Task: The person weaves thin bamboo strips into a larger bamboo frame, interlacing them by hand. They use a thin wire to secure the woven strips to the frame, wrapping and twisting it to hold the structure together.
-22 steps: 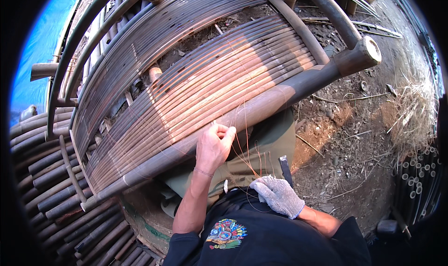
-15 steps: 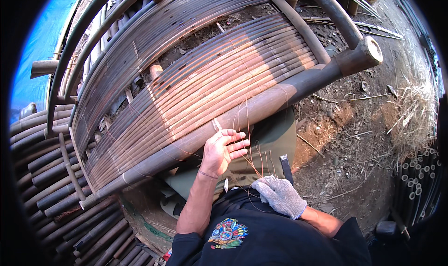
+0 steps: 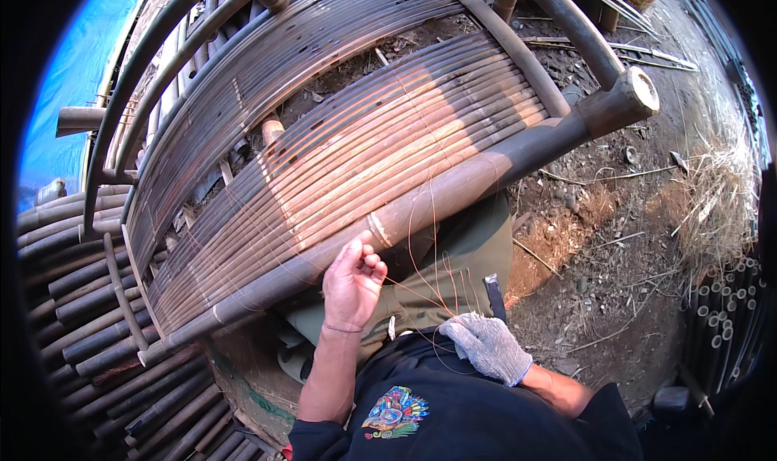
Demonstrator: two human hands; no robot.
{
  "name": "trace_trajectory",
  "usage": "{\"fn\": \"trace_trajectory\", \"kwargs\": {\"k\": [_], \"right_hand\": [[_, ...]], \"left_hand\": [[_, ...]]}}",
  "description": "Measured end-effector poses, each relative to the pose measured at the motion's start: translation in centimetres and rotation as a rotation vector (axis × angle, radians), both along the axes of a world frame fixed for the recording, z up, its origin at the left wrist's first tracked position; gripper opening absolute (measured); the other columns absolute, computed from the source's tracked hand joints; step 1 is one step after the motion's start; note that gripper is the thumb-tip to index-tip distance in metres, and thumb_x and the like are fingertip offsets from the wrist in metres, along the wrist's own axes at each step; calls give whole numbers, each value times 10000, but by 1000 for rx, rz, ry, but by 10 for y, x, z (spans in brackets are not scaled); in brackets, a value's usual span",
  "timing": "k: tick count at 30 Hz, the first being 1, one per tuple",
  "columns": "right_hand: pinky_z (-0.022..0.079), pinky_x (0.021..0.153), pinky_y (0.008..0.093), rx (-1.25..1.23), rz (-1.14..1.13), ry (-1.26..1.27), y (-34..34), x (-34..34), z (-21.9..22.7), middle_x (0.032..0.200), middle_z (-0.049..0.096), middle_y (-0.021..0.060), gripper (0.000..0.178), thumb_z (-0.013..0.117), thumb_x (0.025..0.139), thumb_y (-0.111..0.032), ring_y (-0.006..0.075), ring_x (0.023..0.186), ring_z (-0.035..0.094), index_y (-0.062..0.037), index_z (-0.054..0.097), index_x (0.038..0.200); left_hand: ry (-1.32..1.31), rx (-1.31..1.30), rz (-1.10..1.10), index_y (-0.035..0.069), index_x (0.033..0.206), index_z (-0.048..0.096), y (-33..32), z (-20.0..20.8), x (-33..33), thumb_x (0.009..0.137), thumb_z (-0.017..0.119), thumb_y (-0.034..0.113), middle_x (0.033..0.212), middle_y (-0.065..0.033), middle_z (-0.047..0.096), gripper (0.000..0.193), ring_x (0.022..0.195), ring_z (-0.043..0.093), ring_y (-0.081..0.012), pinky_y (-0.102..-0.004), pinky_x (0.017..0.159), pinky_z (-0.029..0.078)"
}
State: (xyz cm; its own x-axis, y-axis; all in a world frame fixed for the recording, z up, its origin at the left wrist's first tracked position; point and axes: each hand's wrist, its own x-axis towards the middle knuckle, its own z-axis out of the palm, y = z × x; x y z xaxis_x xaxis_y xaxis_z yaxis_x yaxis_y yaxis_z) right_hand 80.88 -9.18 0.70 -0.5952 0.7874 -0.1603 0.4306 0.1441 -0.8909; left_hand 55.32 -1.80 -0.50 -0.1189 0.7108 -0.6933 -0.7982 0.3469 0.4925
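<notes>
My bare left hand (image 3: 353,281) is closed in a pinch just below the thick bamboo pole (image 3: 421,204) at the near side of a bamboo frame. A thin copper-coloured wire (image 3: 409,289) runs from its fingers toward my other hand. My right hand (image 3: 488,348), in a pale knitted glove, rests against my dark shirt and is closed on several thin wires (image 3: 441,285) that fan upward. Some of these wires loop up over the pole. Thin bamboo slats (image 3: 364,149) lie side by side within the frame, with strands of wire across them.
Stacked bamboo poles (image 3: 89,299) lie at the left, beside a blue tarp (image 3: 73,72). Brown soil with scraps (image 3: 599,242) is at the right, near a heap of pale straw-like shavings (image 3: 712,210). A bundle of cut bamboo ends (image 3: 723,307) is at the right edge.
My left hand has shifted left and slightly down, and its spread fingers have curled into a pinch. The right hand has stayed almost still. The view has shifted slightly.
</notes>
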Motion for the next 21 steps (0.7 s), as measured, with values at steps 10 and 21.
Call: {"fn": "trace_trajectory", "kwargs": {"k": [10, 21], "right_hand": [[541, 660, 377, -123, 16, 0, 2, -6, 3, 970, 652, 118, 233, 539, 965, -135, 248, 738, 656, -40, 630, 1157], [558, 668, 409, 123, 67, -19, -1, -1, -16, 1057, 661, 136, 271, 598, 884, -112, 306, 852, 679, -37, 619, 1144]], "left_hand": [[1268, 284, -515, 16, 951, 758, 115, -21, 48, 927, 633, 169, 790, -103, 626, 199, 567, 566, -208, -342, 628, 493], [1870, 395, -550, 59, 892, 728, 126, -31, 82, 860, 731, 190, 869, -130, 601, 135, 799, 633, -322, -430, 703, 517]]}}
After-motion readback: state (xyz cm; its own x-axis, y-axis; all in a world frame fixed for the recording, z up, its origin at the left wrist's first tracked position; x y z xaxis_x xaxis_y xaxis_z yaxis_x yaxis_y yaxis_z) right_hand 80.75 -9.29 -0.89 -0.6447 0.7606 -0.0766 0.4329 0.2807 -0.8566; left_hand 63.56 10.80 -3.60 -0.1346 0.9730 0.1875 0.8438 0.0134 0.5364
